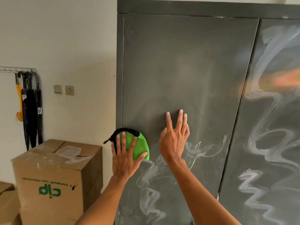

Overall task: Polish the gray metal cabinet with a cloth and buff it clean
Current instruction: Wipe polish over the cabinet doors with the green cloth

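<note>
The gray metal cabinet (186, 62) fills the right of the view, with two doors. White smeared polish streaks (267, 143) cover the right door and the lower part of the left door; the upper left door looks dull and streak-free. My left hand (125, 155) presses a green cloth (141, 146) with a black edge flat against the left door near its left edge, fingers spread and straight. My right hand (174, 137) rests on the same door just right of the cloth, fingers extended upward, holding nothing.
A cardboard box (53, 181) stands left of the cabinet with a clear plastic container (69, 151) on top. More boxes sit at the bottom left. A wall rack (30, 103) with hanging umbrellas and a brush is at the far left.
</note>
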Motion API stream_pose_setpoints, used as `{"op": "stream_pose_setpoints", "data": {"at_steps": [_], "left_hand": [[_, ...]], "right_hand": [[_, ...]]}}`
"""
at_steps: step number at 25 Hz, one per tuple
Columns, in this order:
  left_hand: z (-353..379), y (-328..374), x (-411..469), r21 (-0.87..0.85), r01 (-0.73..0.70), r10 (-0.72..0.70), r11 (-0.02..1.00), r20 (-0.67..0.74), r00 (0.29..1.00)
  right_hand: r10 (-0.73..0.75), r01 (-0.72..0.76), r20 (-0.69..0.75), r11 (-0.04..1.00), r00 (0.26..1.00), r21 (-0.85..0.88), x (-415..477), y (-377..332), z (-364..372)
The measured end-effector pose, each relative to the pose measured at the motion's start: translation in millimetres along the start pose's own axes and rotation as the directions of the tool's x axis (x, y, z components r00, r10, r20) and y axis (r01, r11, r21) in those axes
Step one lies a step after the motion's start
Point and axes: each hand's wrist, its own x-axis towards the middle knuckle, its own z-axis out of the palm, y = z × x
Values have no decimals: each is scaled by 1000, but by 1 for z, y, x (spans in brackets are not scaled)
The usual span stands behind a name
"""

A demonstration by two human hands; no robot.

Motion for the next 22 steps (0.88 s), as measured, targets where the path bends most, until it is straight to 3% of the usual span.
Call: {"op": "stream_pose_setpoints", "data": {"at_steps": [6, 14, 22], "left_hand": [[-28, -2, 49, 23, -162, 163, 986, -25, 986], [18, -5, -42, 49, -113, 110, 992, 65, 992], [-33, 4, 55, 65, -207, 207, 976, 2, 978]], "right_hand": [[0, 0, -6, 1000, 1000, 8, -1, -28, 12], [-77, 79, 67, 997, 995, -24, -38, -22, 21], [-60, 56, 102, 997, 993, 45, -35, -26, 16]]}}
